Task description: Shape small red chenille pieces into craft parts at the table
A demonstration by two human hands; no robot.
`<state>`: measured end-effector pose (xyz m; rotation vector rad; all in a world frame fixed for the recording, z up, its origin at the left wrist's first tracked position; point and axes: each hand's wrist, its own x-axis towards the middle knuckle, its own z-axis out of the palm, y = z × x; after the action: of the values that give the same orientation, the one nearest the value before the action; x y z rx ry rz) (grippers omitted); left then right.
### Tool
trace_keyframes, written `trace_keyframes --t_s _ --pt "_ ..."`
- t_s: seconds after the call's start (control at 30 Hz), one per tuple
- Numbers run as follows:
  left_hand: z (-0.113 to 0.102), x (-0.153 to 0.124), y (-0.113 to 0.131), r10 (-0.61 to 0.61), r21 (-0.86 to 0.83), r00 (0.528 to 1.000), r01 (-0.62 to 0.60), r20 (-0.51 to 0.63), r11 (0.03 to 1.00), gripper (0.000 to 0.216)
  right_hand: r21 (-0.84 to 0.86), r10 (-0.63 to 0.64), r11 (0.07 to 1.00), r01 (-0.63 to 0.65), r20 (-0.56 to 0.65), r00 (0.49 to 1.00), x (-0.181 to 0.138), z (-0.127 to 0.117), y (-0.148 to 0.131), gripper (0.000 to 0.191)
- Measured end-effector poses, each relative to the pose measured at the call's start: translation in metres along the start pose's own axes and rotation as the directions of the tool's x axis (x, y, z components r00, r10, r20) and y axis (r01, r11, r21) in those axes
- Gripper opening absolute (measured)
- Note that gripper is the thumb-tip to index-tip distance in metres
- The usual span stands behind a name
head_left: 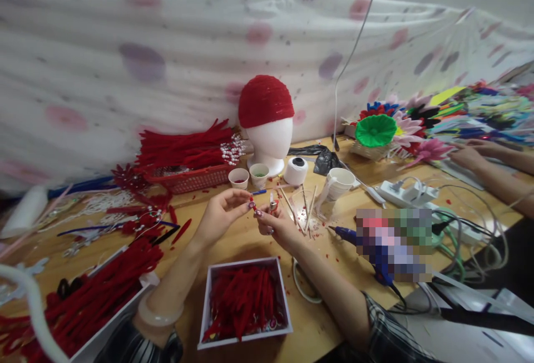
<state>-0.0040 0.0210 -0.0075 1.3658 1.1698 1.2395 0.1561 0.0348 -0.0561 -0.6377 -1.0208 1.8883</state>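
My left hand is raised over the wooden table, fingertips pinched on a small red piece. My right hand meets it from the right, fingers closed around a small red and silver item. Both hands hover just above a white box of red pieces at the near edge. A pale bangle circles my left wrist.
A foam head with a red cap stands at the back, beside small cups, a white spool and a red basket of pipe cleaners. A blue glue gun, power strip, and another person's arms lie right.
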Motion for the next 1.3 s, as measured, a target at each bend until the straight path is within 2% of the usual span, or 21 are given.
trace_keyframes --t_s 0.13,0.3,0.4,0.57,0.77,0.9,1.13,1.23,1.3 --pt "0.003 -0.001 -0.003 0.009 0.013 1.000 -0.009 -0.006 1.000 0.025 0.002 0.021 1.000 -0.021 0.025 0.999 -0.002 0.001 -0.001 0.035" --pt "-0.001 0.002 -0.009 0.142 0.101 0.980 -0.129 -0.138 0.987 0.020 0.012 0.074 0.997 -0.075 0.041 0.996 -0.001 0.003 0.000 0.050" --pt "-0.009 0.002 -0.005 0.160 0.103 0.970 -0.142 -0.185 0.984 0.019 -0.036 0.116 0.993 -0.116 0.013 0.993 0.001 0.001 0.003 0.057" --pt "-0.011 -0.001 0.004 0.191 0.145 0.965 -0.166 -0.180 0.975 0.016 -0.090 0.170 0.981 -0.170 -0.009 0.985 0.004 -0.002 0.005 0.046" --pt "-0.005 -0.003 0.005 0.201 0.192 0.964 -0.168 -0.171 0.967 0.014 -0.112 0.115 0.987 -0.117 -0.028 0.993 0.001 0.003 0.005 0.035" --pt "-0.004 -0.003 0.005 0.196 0.183 0.965 -0.164 -0.172 0.969 0.013 -0.136 0.130 0.983 -0.127 0.010 0.992 0.000 0.003 0.006 0.038" --pt "-0.004 -0.003 0.003 0.195 0.151 0.967 -0.170 -0.165 0.974 0.013 -0.093 0.120 0.989 -0.119 0.006 0.993 0.002 0.002 0.006 0.041" --pt "-0.004 -0.005 0.005 0.274 0.203 0.948 -0.239 -0.163 0.949 0.011 0.006 0.100 0.995 -0.100 -0.050 0.994 0.003 0.000 0.002 0.050" --pt "-0.002 -0.008 0.008 0.413 0.373 0.899 -0.336 -0.145 0.865 0.008 0.078 0.087 0.994 -0.081 -0.067 0.994 0.004 -0.002 -0.002 0.052"
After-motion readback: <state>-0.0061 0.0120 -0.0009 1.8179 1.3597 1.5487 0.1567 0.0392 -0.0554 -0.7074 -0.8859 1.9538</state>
